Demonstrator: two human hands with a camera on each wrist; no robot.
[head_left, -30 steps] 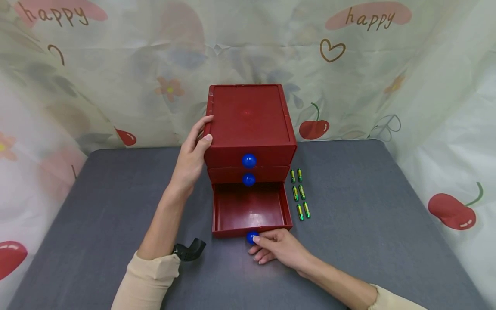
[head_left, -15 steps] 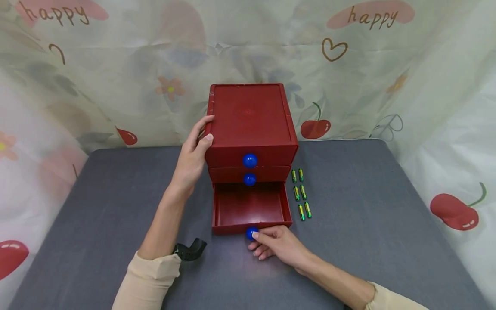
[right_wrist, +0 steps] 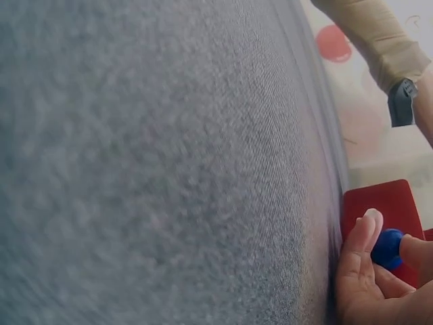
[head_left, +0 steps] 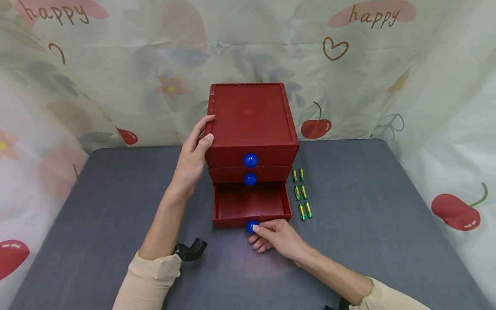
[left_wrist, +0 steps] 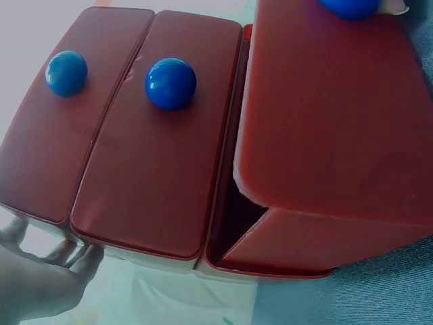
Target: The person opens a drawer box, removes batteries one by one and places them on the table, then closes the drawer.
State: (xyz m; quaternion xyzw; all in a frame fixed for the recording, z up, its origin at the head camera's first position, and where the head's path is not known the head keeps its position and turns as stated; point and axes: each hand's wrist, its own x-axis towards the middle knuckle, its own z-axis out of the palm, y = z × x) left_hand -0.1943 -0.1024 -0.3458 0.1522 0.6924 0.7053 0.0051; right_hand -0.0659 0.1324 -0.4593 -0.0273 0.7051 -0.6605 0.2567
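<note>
A small red drawer cabinet (head_left: 248, 114) with blue ball knobs stands on the table. Its lowest drawer (head_left: 228, 222) is pulled partway out, and the inside that shows holds nothing. My right hand (head_left: 277, 239) pinches the blue knob (head_left: 251, 227) of that drawer between thumb and finger, the other fingers below it. In the right wrist view the thumb and fingers are around the knob (right_wrist: 388, 249). My left hand (head_left: 187, 161) rests against the cabinet's left side, fingertips at its upper edge. The left wrist view shows the two upper drawers (left_wrist: 145, 149) closed.
Several green and yellow batteries (head_left: 302, 192) lie in pairs on the grey table (head_left: 360, 215), just right of the cabinet. A patterned curtain (head_left: 248, 51) hangs behind the table. A black wrist device (head_left: 191, 249) sits at the left sleeve.
The lowest drawer has slid a little inward, toward the cabinet, with my right hand moving along on its knob. My left hand stays at the cabinet's side.
</note>
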